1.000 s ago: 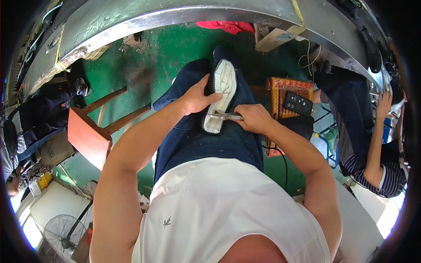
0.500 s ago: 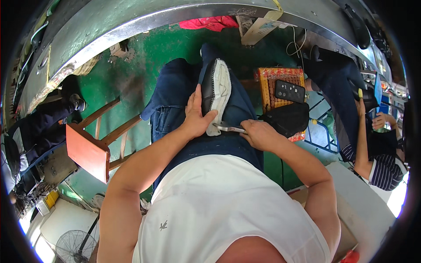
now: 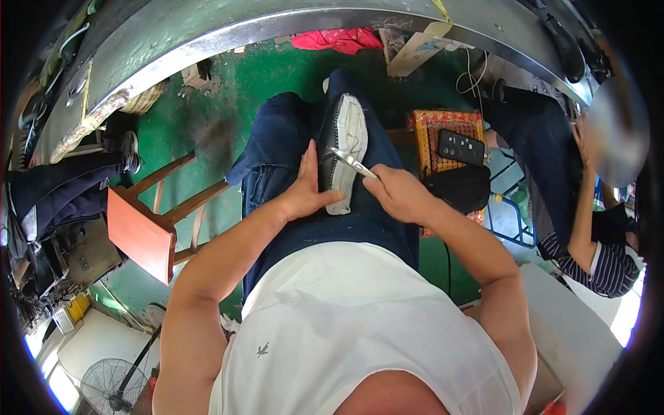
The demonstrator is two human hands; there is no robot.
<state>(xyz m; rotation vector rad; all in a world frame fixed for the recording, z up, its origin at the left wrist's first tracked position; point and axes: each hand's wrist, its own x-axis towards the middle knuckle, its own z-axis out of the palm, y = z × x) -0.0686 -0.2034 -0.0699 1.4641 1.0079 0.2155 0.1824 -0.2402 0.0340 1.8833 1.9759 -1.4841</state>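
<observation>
A dark shoe with a white sole (image 3: 344, 153) lies sole-up along the person's lap, resting on the thighs in blue jeans, which gives a steady bed for close work. The left hand (image 3: 309, 192) is closed around the shoe's near end, pinning it against the leg so it cannot roll. The right hand (image 3: 400, 194) grips a slim metal tool (image 3: 351, 162), its tip touching the sole's edge; whether it is scissors or a blade is hard to tell. Just beside the right knee stands an orange crate (image 3: 443, 124) with a black phone (image 3: 460, 146) on top. A wooden stool (image 3: 149, 228) stands to the left, and another seated person's striped sleeve (image 3: 609, 266) crowds the right side.
</observation>
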